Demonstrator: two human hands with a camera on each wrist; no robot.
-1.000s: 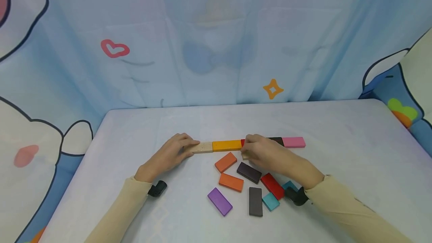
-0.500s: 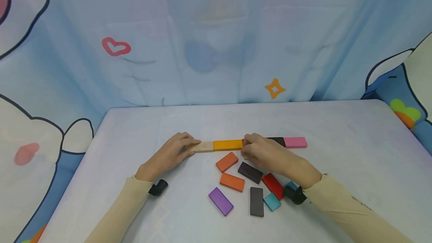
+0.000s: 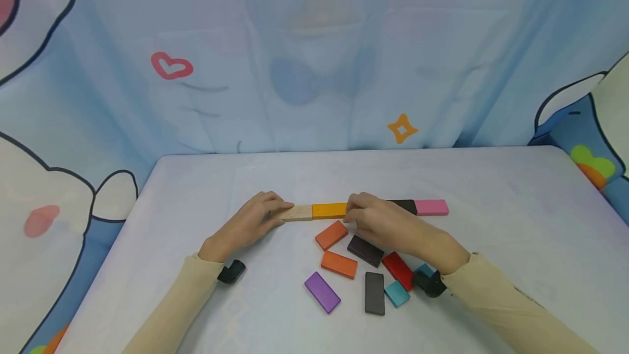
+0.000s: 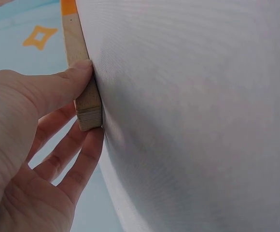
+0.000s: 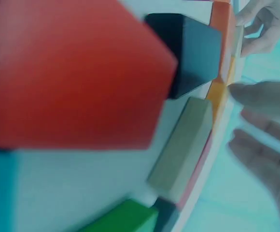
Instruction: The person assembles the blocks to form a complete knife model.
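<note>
My left hand (image 3: 250, 225) pinches the left end of a plain wooden block (image 3: 298, 213), with thumb and fingertips on it in the left wrist view. That block starts a straight row, followed by a yellow block (image 3: 329, 211), a red one mostly hidden, a black block (image 3: 405, 206) and a pink block (image 3: 432, 207). My right hand (image 3: 385, 222) is over the row's middle. In the right wrist view its blurred fingers (image 5: 256, 140) are spread apart near the yellow block, holding nothing. A second wooden block (image 5: 181, 152) lies along the red one's near side.
Loose blocks lie nearer me: two orange (image 3: 339, 264), a black (image 3: 366, 251), a dark grey (image 3: 375, 294), a red (image 3: 398, 270), two teal (image 3: 397, 293) and a purple (image 3: 322, 291). A green block (image 5: 123, 217) shows in the right wrist view. A curtain (image 3: 314, 97) hangs behind the table.
My right hand has shifted slightly left, now covering the yellow block's right end. The second wooden block, visible under it at first, is hidden in the head view. My left hand stays put.
</note>
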